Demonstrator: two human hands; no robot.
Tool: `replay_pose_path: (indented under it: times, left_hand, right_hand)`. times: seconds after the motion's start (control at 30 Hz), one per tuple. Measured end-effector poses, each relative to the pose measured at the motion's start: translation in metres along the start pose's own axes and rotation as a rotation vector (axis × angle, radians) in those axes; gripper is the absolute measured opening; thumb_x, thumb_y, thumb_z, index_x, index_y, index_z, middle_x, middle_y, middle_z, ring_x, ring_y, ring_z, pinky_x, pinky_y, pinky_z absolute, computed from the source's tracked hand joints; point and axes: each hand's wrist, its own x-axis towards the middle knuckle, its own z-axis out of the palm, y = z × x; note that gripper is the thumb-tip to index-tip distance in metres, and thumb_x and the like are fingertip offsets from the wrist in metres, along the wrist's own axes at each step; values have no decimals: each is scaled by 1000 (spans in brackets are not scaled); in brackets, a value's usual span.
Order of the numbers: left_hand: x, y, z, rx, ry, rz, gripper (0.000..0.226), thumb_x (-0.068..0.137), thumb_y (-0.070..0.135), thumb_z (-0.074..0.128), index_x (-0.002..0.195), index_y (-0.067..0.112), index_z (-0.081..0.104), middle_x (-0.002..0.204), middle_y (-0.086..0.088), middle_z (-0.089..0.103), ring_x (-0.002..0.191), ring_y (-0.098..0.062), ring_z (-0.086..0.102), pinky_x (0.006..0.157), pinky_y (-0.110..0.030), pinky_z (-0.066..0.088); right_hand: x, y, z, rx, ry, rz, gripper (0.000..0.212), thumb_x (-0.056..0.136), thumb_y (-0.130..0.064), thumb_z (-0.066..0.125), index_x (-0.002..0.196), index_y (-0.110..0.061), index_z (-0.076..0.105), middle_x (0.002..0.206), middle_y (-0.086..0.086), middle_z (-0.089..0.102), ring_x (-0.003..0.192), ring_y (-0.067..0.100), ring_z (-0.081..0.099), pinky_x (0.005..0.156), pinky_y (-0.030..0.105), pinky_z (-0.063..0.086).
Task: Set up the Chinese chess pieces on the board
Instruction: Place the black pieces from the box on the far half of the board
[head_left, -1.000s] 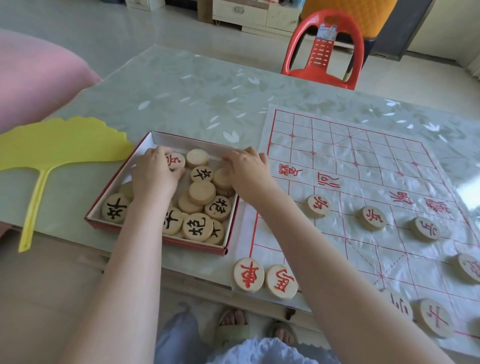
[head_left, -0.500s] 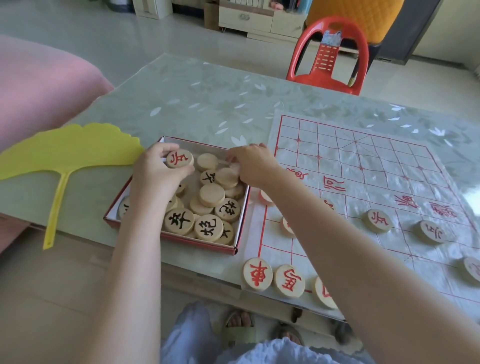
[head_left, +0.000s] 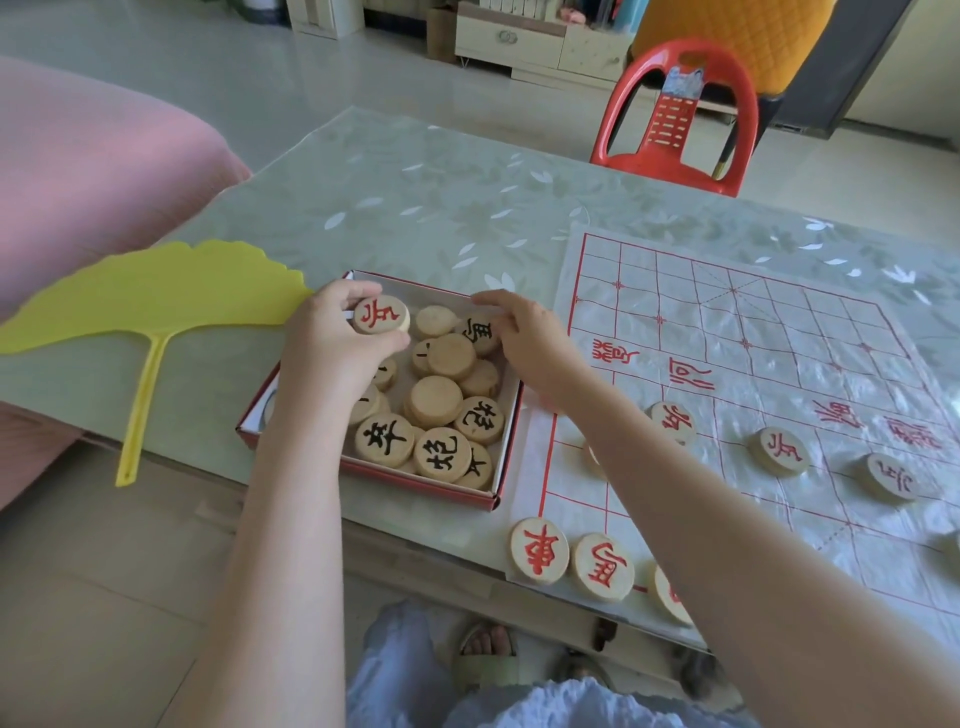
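Domestic living room, viewed from a seat at a low counter (head_left: 415, 208) with a clear, leaf-patterned cover. Pink upholstered seating (head_left: 93, 171) at the left edge, and glossy pale floor tiles (head_left: 234, 67) beyond. At the back of the room, a cream cabinet with drawers (head_left: 519, 41) beside a piece of orange quilted upholstery (head_left: 727, 36). In front of these, a red plastic chair (head_left: 680, 119) of the ordinary household kind. Everyday leisure items on the counter: a yellow leaf-shaped hand fan (head_left: 156, 296) and a thin printed chess board (head_left: 727, 338) spread flat. Below the near counter edge, a foot in an open slipper (head_left: 488, 660), typical indoor wear for a home.
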Motion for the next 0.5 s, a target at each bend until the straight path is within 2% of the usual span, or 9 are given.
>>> replay_pose_path:
  times: [0.03, 0.07, 0.13, 0.2, 0.23, 0.3, 0.33, 0.43, 0.5]
  left_hand:
    - [0, 1, 0, 0, -6, 1, 50, 70, 14, 77, 116, 21, 60, 110, 5, 59, 92, -11, 58, 69, -16, 38]
    - [-1, 1, 0, 1, -13, 3, 50, 70, 14, 77, 116, 20, 60, 107, 6, 57, 90, -11, 57, 65, -13, 37]
    - [-1, 3, 1, 7, -29, 10, 51, 69, 12, 77, 116, 20, 60, 105, 6, 57, 88, -9, 55, 60, -8, 34]
    - [-2, 6, 3, 22, -41, 26, 52, 68, 13, 79, 116, 21, 60, 108, 5, 58, 89, -9, 54, 59, -8, 34]
    - [-2, 7, 4, 28, -49, 35, 53, 67, 13, 79, 115, 22, 60, 109, 5, 59, 89, -9, 54, 60, -9, 34]
    - [-3, 10, 6, 33, -62, 50, 53, 65, 14, 80, 113, 23, 61, 108, 4, 61, 87, -11, 55, 61, -13, 37]
    - [-4, 11, 7, 36, -66, 55, 52, 65, 14, 80, 112, 24, 62, 108, 4, 62, 86, -11, 56, 60, -14, 37]
    - [-5, 13, 9, 45, -79, 77, 51, 65, 14, 80, 112, 24, 62, 108, 3, 63, 85, -11, 56, 58, -14, 37]
    - [-7, 16, 11, 43, -96, 81, 51, 67, 15, 79, 113, 24, 61, 106, 4, 62, 84, -11, 56, 58, -14, 37]
  right_hand:
    - [1, 1, 1, 44, 1, 11, 43, 95, -5, 30, 125, -24, 54, 117, 8, 60, 87, 14, 56, 82, 29, 45]
    - [1, 1, 1, 96, 6, 22, 44, 94, -4, 30, 123, -24, 56, 117, 8, 58, 73, 5, 49, 68, 19, 41]
    - [-2, 0, -1, 212, 32, 50, 45, 93, -2, 31, 122, -23, 58, 120, 7, 56, 68, 1, 43, 56, 11, 32]
    - [-6, -2, -5, 299, 56, 66, 46, 91, 1, 32, 121, -21, 59, 118, 5, 56, 76, 5, 53, 58, 7, 39]
    - [-7, -3, -7, 343, 64, 79, 47, 90, 3, 32, 120, -20, 60, 115, 4, 56, 81, 11, 58, 64, 8, 45]
    - [-10, -5, -11, 486, 70, 123, 47, 88, 5, 32, 114, -18, 63, 114, 7, 62, 90, 30, 63, 84, 32, 53]
    - [-12, -7, -14, 587, 68, 159, 47, 87, 5, 31, 113, -17, 63, 115, 10, 63, 90, 32, 65, 90, 39, 52]
    - [-19, -10, -26, 1015, 7, 317, 41, 88, 6, 33, 113, -9, 61, 100, 10, 60, 77, 21, 61, 81, 28, 51]
    - [-26, -11, -35, 1296, -73, 394, 26, 90, 2, 42, 108, -3, 60, 95, 11, 53, 77, 19, 57, 73, 27, 56]
